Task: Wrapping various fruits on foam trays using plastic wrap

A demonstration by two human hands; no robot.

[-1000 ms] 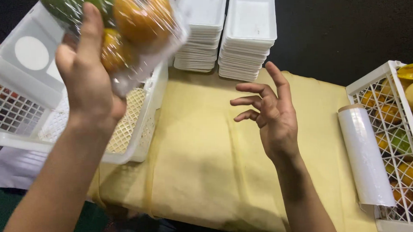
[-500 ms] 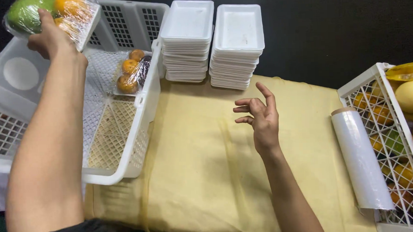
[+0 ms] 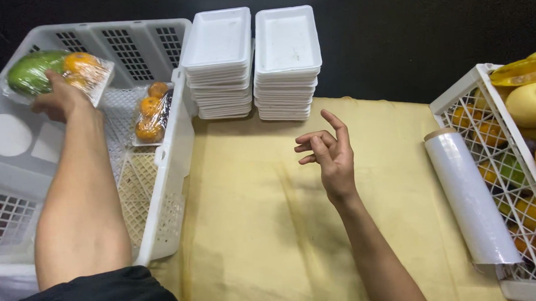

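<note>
Wrapped fruit tray gripped by left hand inside the white crate, far corner. Second pack already laid there. Right hand empty, fingers loosely curled, right of crate. Foam trays, film roll unused beyond.

Left hand sits inside the crate under a wrapped fruit tray, another wrapped tray just right of it; beyond the right hand stand two foam tray stacks, film roll and fruit basket off to its right.
</note>
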